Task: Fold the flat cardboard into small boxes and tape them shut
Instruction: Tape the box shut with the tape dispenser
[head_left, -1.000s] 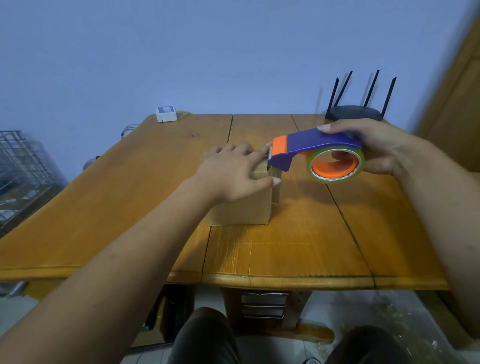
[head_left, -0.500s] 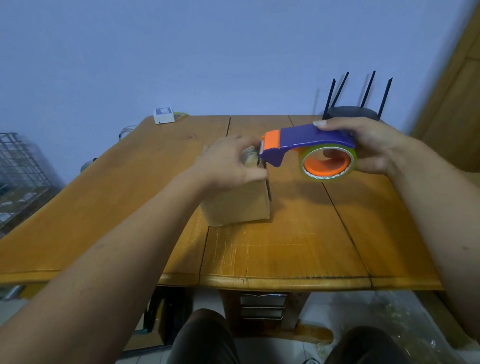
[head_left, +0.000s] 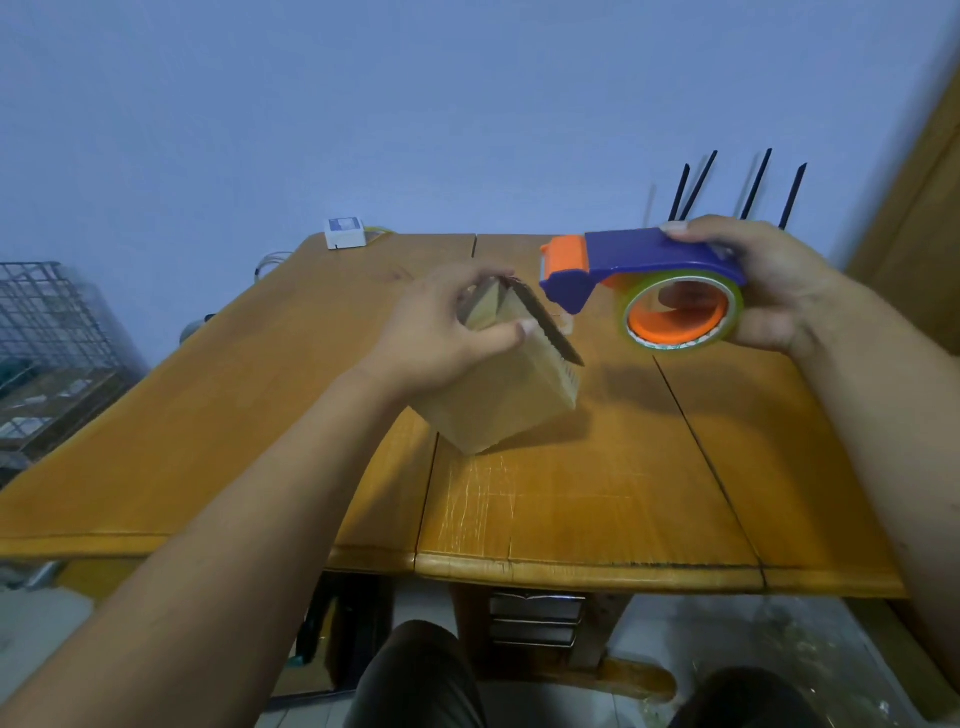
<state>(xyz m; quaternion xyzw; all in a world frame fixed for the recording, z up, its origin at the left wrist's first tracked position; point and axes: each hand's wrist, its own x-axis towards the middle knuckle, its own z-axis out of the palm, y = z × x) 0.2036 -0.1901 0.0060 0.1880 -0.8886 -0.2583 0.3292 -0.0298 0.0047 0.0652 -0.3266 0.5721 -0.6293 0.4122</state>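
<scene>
Box (head_left: 506, 384) now tilted, gripped by left hand (head_left: 441, 332); right hand (head_left: 769, 291) grips tape dispenser (head_left: 639, 280).

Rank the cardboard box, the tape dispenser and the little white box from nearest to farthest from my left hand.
1. Cardboard box: gripped in the left hand, tilted.
2. Tape dispenser: just to its right, held in the right hand.
3. Little white box: at the far left corner of the table.
</scene>
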